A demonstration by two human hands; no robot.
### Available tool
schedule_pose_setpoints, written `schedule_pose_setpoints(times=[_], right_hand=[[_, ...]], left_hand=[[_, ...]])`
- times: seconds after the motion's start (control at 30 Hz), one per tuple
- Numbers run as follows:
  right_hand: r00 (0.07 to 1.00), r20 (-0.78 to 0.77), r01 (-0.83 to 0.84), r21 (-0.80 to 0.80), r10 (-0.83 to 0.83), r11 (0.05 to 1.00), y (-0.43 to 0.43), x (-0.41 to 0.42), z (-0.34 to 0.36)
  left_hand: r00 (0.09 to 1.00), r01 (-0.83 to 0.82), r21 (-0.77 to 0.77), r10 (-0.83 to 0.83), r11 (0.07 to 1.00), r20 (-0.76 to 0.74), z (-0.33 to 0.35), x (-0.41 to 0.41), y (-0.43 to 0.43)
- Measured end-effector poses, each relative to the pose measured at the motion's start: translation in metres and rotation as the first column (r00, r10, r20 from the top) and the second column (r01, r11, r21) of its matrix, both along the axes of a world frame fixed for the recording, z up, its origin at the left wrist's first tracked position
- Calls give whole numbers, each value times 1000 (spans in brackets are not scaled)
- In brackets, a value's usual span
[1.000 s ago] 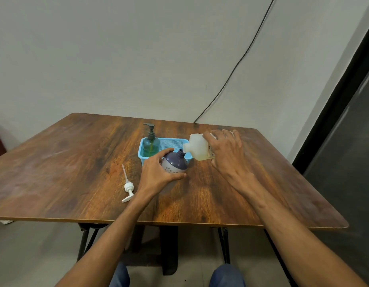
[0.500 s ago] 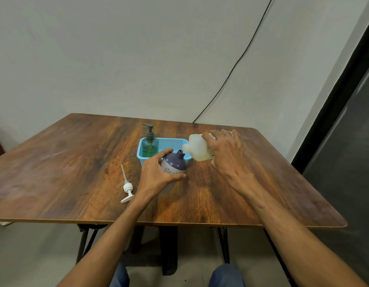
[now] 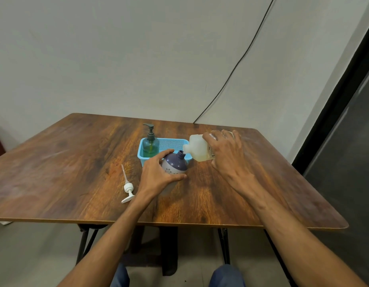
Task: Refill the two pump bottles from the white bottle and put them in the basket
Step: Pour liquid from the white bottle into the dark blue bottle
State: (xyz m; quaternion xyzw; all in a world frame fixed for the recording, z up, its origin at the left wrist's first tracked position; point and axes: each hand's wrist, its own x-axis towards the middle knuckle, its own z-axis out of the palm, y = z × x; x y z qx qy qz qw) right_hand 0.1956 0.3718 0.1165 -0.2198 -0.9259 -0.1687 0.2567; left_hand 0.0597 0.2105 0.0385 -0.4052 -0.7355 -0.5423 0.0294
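My left hand (image 3: 156,177) grips a round purple bottle (image 3: 175,165) with an open neck, standing on the table in front of the basket. My right hand (image 3: 226,154) holds the white bottle (image 3: 198,149) tipped on its side, its spout just above and right of the purple bottle's neck. A clear green pump bottle (image 3: 151,145) with a dark pump stands in the left end of the blue basket (image 3: 171,142). A white pump head (image 3: 128,187) with its tube lies on the table to the left of my left hand.
The brown wooden table (image 3: 76,162) reaches the wall at the back. A black cable (image 3: 231,75) runs down the wall to the table's far edge. A dark door frame (image 3: 334,100) stands at the right. My knees show below the front edge.
The white bottle's spout has come slightly closer to the purple bottle's neck. Both hands keep their hold and the rest is as before.
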Motion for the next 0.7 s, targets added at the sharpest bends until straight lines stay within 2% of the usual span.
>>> schedule_pose_setpoints(times=[0.7], right_hand=[[1000,2,-12,21,12,1000,-2,2,4]], left_hand=[[1000,3,16,-3,1000,1,1,-1,-2]])
